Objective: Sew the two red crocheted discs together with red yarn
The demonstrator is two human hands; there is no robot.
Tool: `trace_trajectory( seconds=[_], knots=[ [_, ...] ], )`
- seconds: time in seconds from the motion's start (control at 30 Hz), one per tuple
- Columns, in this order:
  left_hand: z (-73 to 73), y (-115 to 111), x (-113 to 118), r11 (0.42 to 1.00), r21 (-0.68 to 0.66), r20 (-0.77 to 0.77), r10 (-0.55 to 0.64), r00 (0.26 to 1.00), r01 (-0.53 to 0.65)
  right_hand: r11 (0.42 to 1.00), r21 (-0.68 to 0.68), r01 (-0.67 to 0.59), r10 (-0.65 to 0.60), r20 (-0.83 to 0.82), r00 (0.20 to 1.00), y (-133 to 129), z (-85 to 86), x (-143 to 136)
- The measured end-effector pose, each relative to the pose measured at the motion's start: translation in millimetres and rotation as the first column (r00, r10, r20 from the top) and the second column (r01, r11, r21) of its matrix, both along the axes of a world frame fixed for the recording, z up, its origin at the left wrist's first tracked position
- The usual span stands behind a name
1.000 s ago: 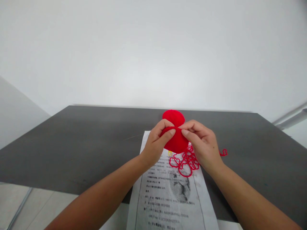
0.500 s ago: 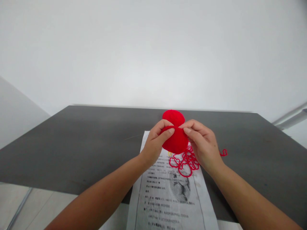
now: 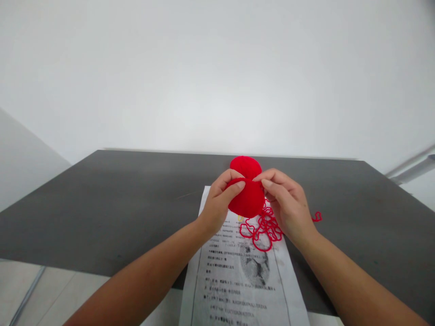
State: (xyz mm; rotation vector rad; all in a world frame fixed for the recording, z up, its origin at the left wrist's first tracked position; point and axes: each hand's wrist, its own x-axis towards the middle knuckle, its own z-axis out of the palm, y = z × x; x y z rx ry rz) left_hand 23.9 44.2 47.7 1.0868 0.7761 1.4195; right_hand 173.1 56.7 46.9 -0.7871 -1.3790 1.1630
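Note:
My left hand [image 3: 219, 197] is closed on the upper left edge of a red crocheted piece [image 3: 247, 200], thumb in front and fingers behind. The piece is rounded at the bottom and tilted towards me above a printed sheet [image 3: 234, 280]. At its upper right edge, the thumb and index finger of my right hand [image 3: 288, 203] are pinched together. What lies between those fingertips is too small to tell. Loose red yarn [image 3: 268, 228] is tangled in loops on the sheet below the piece. Just behind my fingertips sits a rounded red ball of yarn [image 3: 246, 166].
The sheet, with printed text and a dark oval picture, hangs over the front edge of the dark grey table [image 3: 118, 203]. A yarn end [image 3: 316, 217] lies right of my wrist. A small yellow bit [image 3: 240, 218] shows under the piece. A white wall [image 3: 217, 81] stands behind.
The red piece has shifted slightly left along with my left thumb. My right fingertips have moved a little at its upper right edge. The yarn loops lie as before.

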Motion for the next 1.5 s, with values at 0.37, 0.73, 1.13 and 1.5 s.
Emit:
trace_trajectory(
  seconds=[0.37,0.73,1.13,1.5],
  knots=[
    [1.8,0,0,0.999,-0.054,0.031,0.006,0.999,-0.005,0.994,-0.095,-0.054,0.047,-0.078,0.996,-1,3.3,-3],
    [1.1,1,-1,0.999,-0.050,0.010,-0.016,1.000,0.016,0.995,-0.086,-0.041,0.036,-0.062,0.997,-3,4.4,-3],
    [1.4,-1,-1,1.000,0.012,-0.065,-0.003,0.998,0.004,0.999,-0.041,-0.031,0.031,-0.020,0.999,-5,10.2,-6],
    [0.5,-1,0,1.000,-0.015,-0.081,0.003,0.997,-0.004,0.996,-0.082,-0.042,0.046,0.046,0.998,-4,12.4,-5]
  ],
)
